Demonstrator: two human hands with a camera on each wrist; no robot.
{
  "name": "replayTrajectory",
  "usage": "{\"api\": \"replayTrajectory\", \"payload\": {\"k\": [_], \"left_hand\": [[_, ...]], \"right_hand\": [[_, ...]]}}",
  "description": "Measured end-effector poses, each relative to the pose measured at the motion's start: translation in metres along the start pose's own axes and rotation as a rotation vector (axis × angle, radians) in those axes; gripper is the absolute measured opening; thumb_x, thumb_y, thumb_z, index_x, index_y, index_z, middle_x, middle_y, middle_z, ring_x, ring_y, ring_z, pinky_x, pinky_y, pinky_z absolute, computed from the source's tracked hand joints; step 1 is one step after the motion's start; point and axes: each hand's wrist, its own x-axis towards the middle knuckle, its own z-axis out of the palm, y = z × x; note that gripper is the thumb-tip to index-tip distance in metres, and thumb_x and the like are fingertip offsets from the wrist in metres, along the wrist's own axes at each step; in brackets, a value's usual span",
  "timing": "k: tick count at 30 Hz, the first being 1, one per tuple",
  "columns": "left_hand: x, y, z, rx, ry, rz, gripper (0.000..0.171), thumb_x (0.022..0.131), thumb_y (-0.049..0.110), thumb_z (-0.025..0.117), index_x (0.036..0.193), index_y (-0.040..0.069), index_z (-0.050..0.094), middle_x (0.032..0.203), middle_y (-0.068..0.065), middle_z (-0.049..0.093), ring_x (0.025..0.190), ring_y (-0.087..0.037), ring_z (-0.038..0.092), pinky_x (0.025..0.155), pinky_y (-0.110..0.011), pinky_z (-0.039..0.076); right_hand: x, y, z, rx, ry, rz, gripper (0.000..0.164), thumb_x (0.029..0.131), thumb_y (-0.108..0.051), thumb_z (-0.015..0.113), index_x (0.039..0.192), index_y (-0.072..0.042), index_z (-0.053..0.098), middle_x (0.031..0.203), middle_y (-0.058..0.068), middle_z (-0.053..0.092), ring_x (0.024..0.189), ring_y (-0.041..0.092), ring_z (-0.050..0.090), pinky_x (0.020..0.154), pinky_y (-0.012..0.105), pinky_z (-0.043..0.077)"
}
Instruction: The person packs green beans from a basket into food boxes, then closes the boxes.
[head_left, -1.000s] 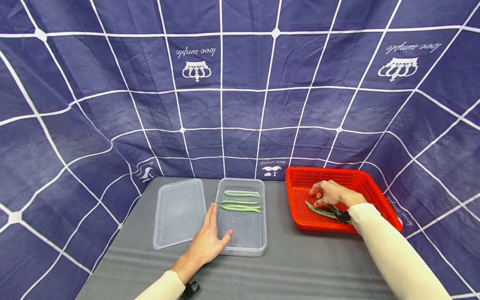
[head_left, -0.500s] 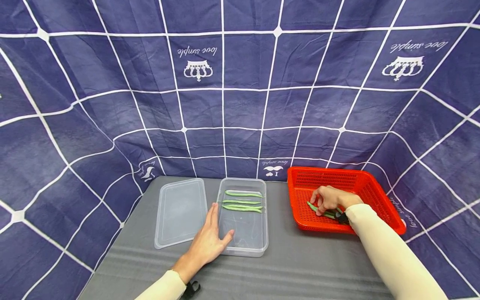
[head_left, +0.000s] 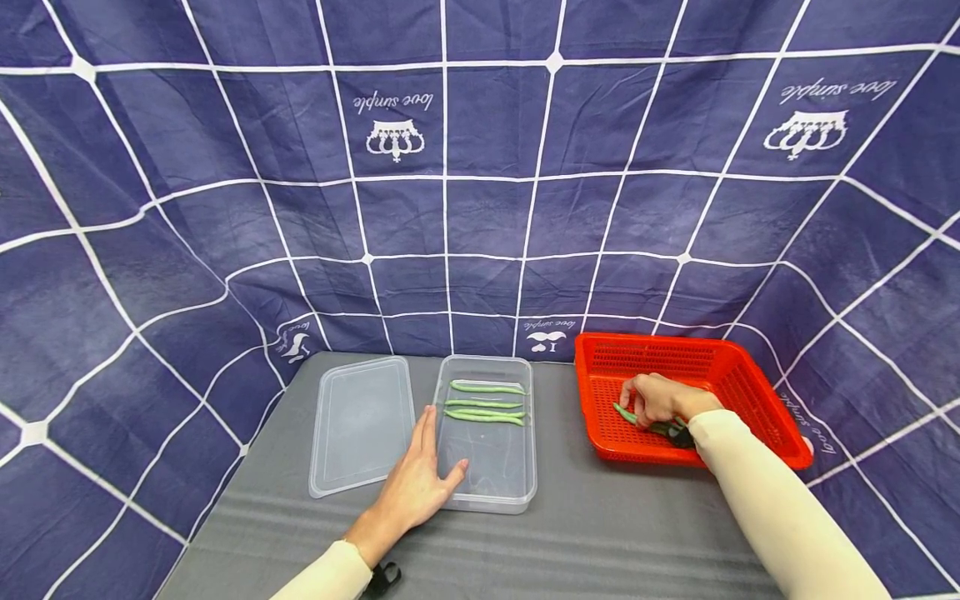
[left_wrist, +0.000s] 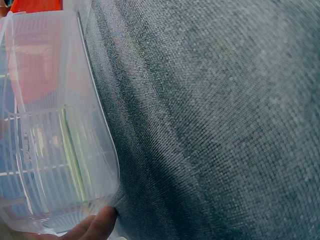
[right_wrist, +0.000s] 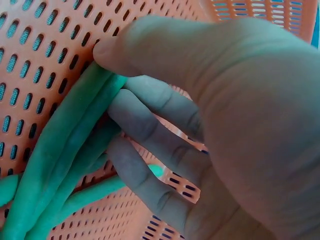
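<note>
Inside the red plastic basket [head_left: 622,454], my right hand [head_left: 654,397] reaches down among green beans [right_wrist: 60,135]. In the right wrist view its thumb and curled fingers pinch the ends of green beans, while other beans lie beneath and beside them. Exactly how many are gripped I cannot tell. My left hand [head_left: 416,483] rests at the left side of a clear plastic box [head_left: 487,467], fingers straight and thumb over its near left edge. Several green beans [head_left: 483,416] lie crosswise in the far half of that box.
A flat translucent lid [head_left: 362,429] lies on the grey tabletop [head_left: 555,550] left of the box. Blue cloth with white grid lines [head_left: 487,217] hangs behind and at both sides. A strip of tabletop separates box and basket.
My right hand has lowered slightly and closed its fingers on green beans in the basket. The left hand and the box hold their places.
</note>
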Motion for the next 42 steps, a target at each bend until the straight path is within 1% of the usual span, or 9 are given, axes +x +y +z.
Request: {"api": "replayTrajectory", "payload": {"k": [4,7,11,18,24,30,37,39,42], "left_hand": [[0.000,0.000,0.000,-0.005,-0.005,-0.005,0.110,0.105,0.049,0.080,0.183,-0.002,0.023,0.189,-0.025,0.032,0.156,-0.050,0.063,0.112,-0.063,0.063],[0.000,0.000,-0.001,-0.008,-0.006,-0.011,0.109,0.105,0.048,0.081,0.183,-0.002,0.023,0.190,-0.025,0.031,0.155,-0.050,0.064,0.112,-0.063,0.064],[0.000,0.000,-0.001,-0.008,-0.002,-0.008,0.110,0.105,0.048,0.081,0.183,-0.002,0.023,0.190,-0.024,0.032,0.154,-0.051,0.064,0.112,-0.064,0.063],[0.000,0.000,0.000,-0.009,0.001,-0.006,0.109,0.105,0.049,0.080,0.183,-0.001,0.023,0.190,-0.025,0.032,0.156,-0.050,0.063,0.113,-0.064,0.063],[0.001,0.000,0.000,-0.012,-0.006,-0.018,0.110,0.105,0.051,0.079,0.184,0.000,0.022,0.190,-0.024,0.031,0.157,-0.049,0.062,0.114,-0.063,0.063],[0.001,0.000,-0.001,-0.016,-0.006,-0.013,0.111,0.104,0.050,0.081,0.183,-0.001,0.023,0.189,-0.025,0.032,0.157,-0.050,0.061,0.114,-0.063,0.063],[0.001,-0.001,-0.001,-0.017,-0.008,-0.009,0.111,0.104,0.050,0.080,0.183,-0.002,0.023,0.189,-0.025,0.032,0.155,-0.050,0.063,0.114,-0.063,0.063],[0.001,-0.002,0.000,-0.018,-0.007,-0.008,0.110,0.105,0.050,0.080,0.183,-0.002,0.023,0.189,-0.025,0.032,0.154,-0.051,0.064,0.114,-0.063,0.062],[0.001,-0.002,0.000,-0.016,-0.006,-0.004,0.111,0.105,0.051,0.080,0.183,-0.002,0.023,0.189,-0.025,0.032,0.154,-0.050,0.064,0.114,-0.063,0.063]], "right_hand": [[0.001,0.002,0.000,0.005,-0.003,0.005,0.037,0.078,0.014,0.075,0.108,-0.008,0.076,0.073,-0.003,0.074,0.069,0.006,0.060,0.068,0.022,0.046],[0.001,0.004,0.001,0.005,0.007,0.001,0.036,0.078,0.014,0.070,0.108,-0.007,0.076,0.073,-0.006,0.070,0.069,0.006,0.059,0.067,0.022,0.046],[0.002,0.006,0.001,-0.019,0.045,-0.020,0.032,0.078,0.009,0.070,0.105,-0.007,0.078,0.073,-0.006,0.069,0.068,0.006,0.057,0.065,0.022,0.044],[0.000,0.005,-0.001,-0.039,0.084,-0.027,0.030,0.075,0.007,0.079,0.101,-0.008,0.078,0.077,-0.004,0.077,0.071,0.005,0.063,0.070,0.023,0.051],[0.000,0.004,-0.004,-0.018,0.117,-0.034,0.028,0.081,0.008,0.082,0.105,-0.003,0.075,0.083,0.001,0.078,0.075,0.007,0.064,0.071,0.024,0.052],[-0.002,0.001,-0.009,0.009,0.200,-0.067,0.032,0.082,0.010,0.083,0.109,-0.002,0.070,0.082,0.005,0.074,0.075,0.009,0.062,0.071,0.025,0.050],[-0.003,-0.006,-0.013,0.001,0.283,-0.091,0.036,0.086,0.008,0.081,0.119,-0.004,0.069,0.083,-0.002,0.077,0.076,0.011,0.064,0.073,0.027,0.051],[-0.003,-0.007,-0.013,-0.009,0.307,-0.102,0.036,0.087,0.006,0.079,0.120,-0.005,0.069,0.083,-0.001,0.077,0.076,0.011,0.064,0.072,0.027,0.051],[-0.006,-0.009,-0.014,-0.014,0.335,-0.111,0.035,0.089,0.002,0.080,0.121,-0.005,0.069,0.085,0.004,0.078,0.075,0.011,0.064,0.071,0.028,0.051]]}}
